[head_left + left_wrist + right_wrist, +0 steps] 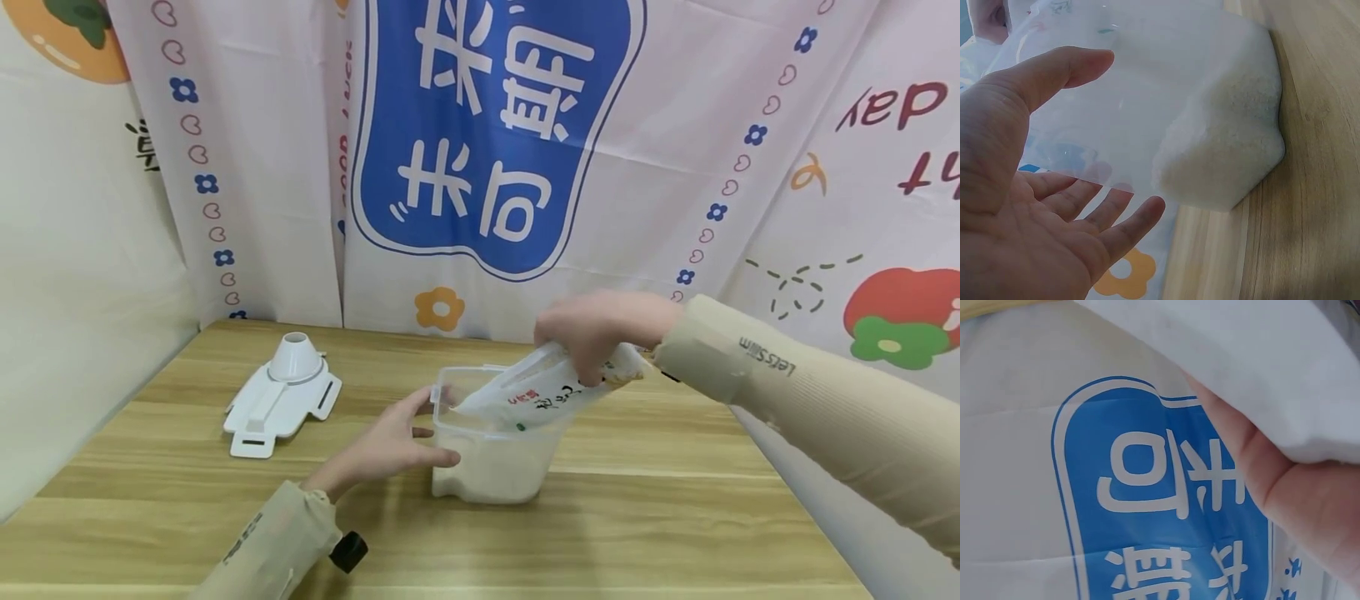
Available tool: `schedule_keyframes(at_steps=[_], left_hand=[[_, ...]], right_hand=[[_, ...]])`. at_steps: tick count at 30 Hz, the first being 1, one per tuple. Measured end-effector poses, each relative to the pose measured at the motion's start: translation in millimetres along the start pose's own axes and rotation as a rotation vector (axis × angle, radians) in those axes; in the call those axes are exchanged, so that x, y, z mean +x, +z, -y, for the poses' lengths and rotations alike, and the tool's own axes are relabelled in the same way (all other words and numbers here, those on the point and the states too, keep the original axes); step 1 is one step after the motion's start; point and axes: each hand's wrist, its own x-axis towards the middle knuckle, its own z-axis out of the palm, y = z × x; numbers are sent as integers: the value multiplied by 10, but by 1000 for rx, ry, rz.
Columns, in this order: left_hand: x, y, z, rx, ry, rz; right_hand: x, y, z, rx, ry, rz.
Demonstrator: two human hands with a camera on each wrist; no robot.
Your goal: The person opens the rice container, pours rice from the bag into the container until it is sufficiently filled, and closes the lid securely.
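A clear plastic container (491,471) stands on the table, with white grains (1229,144) heaped at its bottom. My left hand (386,442) is at its left side, thumb along the near wall and fingers behind the far one. These fingers look spread and relaxed; how firmly they touch is unclear. Above the container's right side, my right hand (592,329) grips a white printed bag (536,396). The bag slants down to the left, its lower end inside the container's open top. In the right wrist view, the bag's white side (1254,356) covers part of that hand.
A white lid (273,408) with a cone-shaped spout (296,358) lies on the wooden table (637,533), left of the container. Printed cloth (487,292) hangs behind the table and at both sides. A small black object (348,552) is by the left sleeve.
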Motion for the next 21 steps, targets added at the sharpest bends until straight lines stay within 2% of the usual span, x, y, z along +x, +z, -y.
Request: schedule_keyframes(at_steps=[3,7,13,21], left_hand=[[2,-10,4,9,4,0],[11,-21,8,15,8,3],[9,-24,0,21,9,-2],[1,-13,-9,10,-3,4]], right_hand=[[39,-58,71,-65,52,28],[74,-123,125,-96,77,49],[79,-194,209,-136,64,50],[61,-196,234,-143,54,41]])
